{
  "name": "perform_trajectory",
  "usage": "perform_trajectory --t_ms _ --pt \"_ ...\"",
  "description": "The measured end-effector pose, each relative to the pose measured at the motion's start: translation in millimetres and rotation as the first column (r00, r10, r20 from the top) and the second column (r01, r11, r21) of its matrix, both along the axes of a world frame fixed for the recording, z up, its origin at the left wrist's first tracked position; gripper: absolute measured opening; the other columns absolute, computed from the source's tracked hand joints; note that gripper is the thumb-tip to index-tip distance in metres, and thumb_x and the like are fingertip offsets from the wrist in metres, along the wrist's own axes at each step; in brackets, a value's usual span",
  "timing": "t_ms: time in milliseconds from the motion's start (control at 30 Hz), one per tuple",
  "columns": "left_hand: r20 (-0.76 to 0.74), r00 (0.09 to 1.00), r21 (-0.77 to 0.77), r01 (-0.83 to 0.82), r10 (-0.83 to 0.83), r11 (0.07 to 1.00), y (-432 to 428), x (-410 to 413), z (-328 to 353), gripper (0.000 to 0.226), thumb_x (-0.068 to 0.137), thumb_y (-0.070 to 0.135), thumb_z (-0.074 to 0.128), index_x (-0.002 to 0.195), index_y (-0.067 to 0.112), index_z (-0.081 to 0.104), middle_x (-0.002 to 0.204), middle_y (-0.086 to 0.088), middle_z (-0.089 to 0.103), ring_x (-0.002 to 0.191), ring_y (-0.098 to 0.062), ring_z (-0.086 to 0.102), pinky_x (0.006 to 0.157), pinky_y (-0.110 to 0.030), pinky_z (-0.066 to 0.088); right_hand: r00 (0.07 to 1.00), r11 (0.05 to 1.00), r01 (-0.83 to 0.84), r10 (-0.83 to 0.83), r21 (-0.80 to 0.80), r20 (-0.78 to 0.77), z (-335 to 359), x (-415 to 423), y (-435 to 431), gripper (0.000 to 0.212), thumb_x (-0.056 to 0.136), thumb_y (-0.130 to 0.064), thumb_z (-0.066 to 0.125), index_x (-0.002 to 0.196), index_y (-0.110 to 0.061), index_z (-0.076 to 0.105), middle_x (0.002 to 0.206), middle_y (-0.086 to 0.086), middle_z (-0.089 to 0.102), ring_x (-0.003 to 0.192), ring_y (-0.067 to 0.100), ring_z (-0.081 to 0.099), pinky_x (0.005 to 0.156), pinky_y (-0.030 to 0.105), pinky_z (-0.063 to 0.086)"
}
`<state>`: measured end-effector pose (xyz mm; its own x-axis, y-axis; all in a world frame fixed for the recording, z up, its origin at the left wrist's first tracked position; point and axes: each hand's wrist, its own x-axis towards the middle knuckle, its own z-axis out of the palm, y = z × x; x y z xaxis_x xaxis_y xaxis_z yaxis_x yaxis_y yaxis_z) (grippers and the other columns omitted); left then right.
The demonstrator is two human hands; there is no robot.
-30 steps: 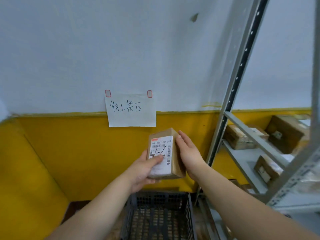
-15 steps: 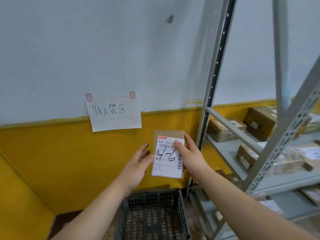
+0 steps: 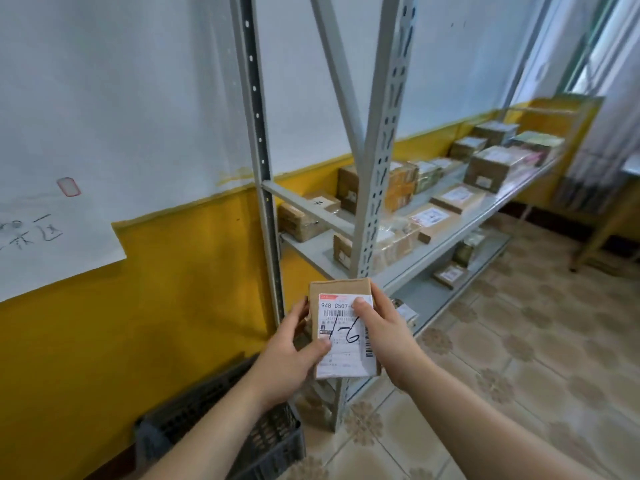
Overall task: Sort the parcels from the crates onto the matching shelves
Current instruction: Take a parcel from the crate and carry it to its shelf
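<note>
I hold a small brown cardboard parcel upright in front of me, its white shipping label facing me with "1-6" handwritten in black. My left hand grips its left edge, thumb across the lower label. My right hand grips the right edge, thumb on the label's top. A dark plastic crate sits on the floor below my left arm. The grey metal shelf unit stands right behind the parcel, its middle shelf loaded with several taped cardboard parcels.
A white paper sign is taped to the white and yellow wall at left. A lower shelf carries a few parcels. Patterned tile floor spreads to the right, with another rack at the far right.
My view has swung right, away from the wall sign toward the shelf unit. My left hand, apart from the parcel half a second ago, now grips its left edge again.
</note>
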<state>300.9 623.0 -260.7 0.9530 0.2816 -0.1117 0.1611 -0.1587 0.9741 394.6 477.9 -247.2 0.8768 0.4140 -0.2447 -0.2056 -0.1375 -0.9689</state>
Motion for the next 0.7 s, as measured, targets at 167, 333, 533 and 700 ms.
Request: perform_trajectory --t_ms 167,333,533,700 --pt "0.024 0.992 0.050 0.122 -0.124 0.991 -93.7 46.0 11.0 0.065 0.086 0.034 0.069 0.128 0.060 0.027 0.133 0.026 0.043 0.130 -0.002 0.041 0.087 -0.012 0.046 0.987 0.987 0.152 -0.155 0.053 0.046 6.2 29.2 -105.6 0.039 0.103 -0.027 0.051 0.139 -0.039 0.043 0.117 -0.002 0.070 0.091 0.015 0.073 0.079 0.035 0.060" --pt "0.052 0.975 0.164 0.206 -0.217 0.965 -218.8 99.0 26.0 0.075 0.092 0.029 0.064 0.150 0.041 0.018 0.144 0.018 0.037 0.129 -0.003 0.039 0.094 -0.017 0.045 0.949 0.953 0.298 -0.301 0.049 0.089 12.8 66.9 -239.4 0.051 0.101 -0.030 0.054 0.149 -0.037 0.039 0.114 -0.002 0.072 0.092 0.017 0.074 0.087 0.046 0.059" --pt "0.080 0.958 0.185 0.256 -0.274 0.949 -332.7 149.4 46.2 0.077 0.092 0.028 0.064 0.152 0.034 0.016 0.153 0.009 0.031 0.138 -0.009 0.032 0.112 -0.039 0.034 0.892 0.894 0.432 -0.443 0.118 0.093 36.5 100.4 -356.0 0.044 0.102 -0.028 0.052 0.144 -0.035 0.043 0.105 -0.002 0.072 0.086 0.017 0.074 0.073 0.039 0.062" --pt "0.048 0.943 0.208 0.312 -0.328 0.927 -368.0 199.0 50.4 0.078 0.090 0.035 0.065 0.151 0.038 0.016 0.155 0.010 0.030 0.140 -0.010 0.030 0.115 -0.042 0.031 0.871 0.864 0.469 -0.487 0.186 0.063 42.4 145.4 -391.7 0.032 0.103 -0.027 0.052 0.131 -0.039 0.047 0.109 0.002 0.071 0.091 0.021 0.074 0.080 0.045 0.061"
